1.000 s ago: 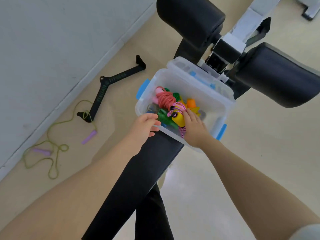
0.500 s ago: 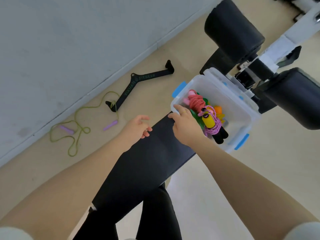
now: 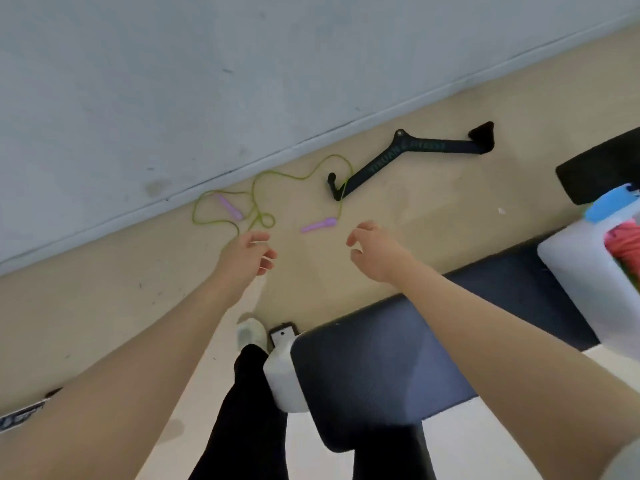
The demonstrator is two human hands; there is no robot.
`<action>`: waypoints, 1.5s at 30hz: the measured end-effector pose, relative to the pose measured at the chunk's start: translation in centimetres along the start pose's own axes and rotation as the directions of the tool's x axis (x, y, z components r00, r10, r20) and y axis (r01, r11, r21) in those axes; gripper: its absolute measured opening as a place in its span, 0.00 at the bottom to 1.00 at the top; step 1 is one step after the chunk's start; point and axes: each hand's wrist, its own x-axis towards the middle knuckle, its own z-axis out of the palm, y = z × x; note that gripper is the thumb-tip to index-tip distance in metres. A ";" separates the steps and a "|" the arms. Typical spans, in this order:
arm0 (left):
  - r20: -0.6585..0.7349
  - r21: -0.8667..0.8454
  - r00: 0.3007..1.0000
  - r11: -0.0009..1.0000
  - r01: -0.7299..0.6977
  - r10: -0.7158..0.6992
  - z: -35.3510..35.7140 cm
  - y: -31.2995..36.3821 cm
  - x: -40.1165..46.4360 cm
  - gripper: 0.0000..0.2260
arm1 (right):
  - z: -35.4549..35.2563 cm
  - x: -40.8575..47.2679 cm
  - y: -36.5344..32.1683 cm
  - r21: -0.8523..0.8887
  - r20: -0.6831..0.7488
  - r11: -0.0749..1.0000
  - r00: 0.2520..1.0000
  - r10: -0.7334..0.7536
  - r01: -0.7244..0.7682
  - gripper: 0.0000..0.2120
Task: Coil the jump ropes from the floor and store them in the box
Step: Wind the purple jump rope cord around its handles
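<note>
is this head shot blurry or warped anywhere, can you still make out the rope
Head view: motion blur smears the box at the right edge and softens both hands, left and right; the wide lens bends the wall line; light is soft and even; the green rope by the wall stays readable.

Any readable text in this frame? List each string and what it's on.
Black angled metal bar on the floor: teal lettering along both arms, too blurred to read.
Dark strip with white letters at the left edge: cut off and blurred, unreadable.
No lettering shows on the clear plastic box or elsewhere.
</note>
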 end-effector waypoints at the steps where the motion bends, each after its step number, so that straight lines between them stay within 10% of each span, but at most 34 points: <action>1: -0.003 -0.001 1.000 1.000 0.000 0.000 -1.1 -1.1 2.4 0.10 | 1.4 2.5 -1.2 -0.009 -0.002 1.000 1.000 0.003 -0.003 0.16; 14: -0.042 0.258 0.994 0.962 -0.091 0.105 -4.1 -19.4 33.9 0.15 | 20.7 32.4 -1.1 -0.253 0.094 0.967 0.994 0.053 -0.028 0.21; 23: 0.027 0.818 0.953 0.541 -0.194 0.302 -1.2 -24.6 48.1 0.22 | 26.9 45.7 5.2 -0.528 -0.013 0.847 0.998 0.063 -0.060 0.23; 28: -0.021 0.881 0.947 0.454 -0.134 0.322 -1.4 -25.4 52.3 0.19 | 28.2 49.3 6.3 -0.692 -0.044 0.722 0.999 -0.014 -0.021 0.14; 37: 0.067 0.997 0.889 0.013 -0.082 0.453 -5.5 -27.8 58.5 0.16 | 29.2 51.9 2.3 -0.745 -0.133 0.664 0.960 -0.245 0.066 0.13; 40: 0.069 0.980 0.894 0.136 -0.143 0.442 -5.7 -27.2 56.8 0.17 | 28.8 51.0 -0.2 -0.667 -0.151 0.737 0.950 -0.275 0.107 0.16; 45: -0.111 0.678 0.929 0.711 -0.189 0.353 -4.5 -23.5 46.5 0.15 | 25.5 42.8 -3.3 -0.587 -0.055 0.787 0.960 -0.274 0.191 0.17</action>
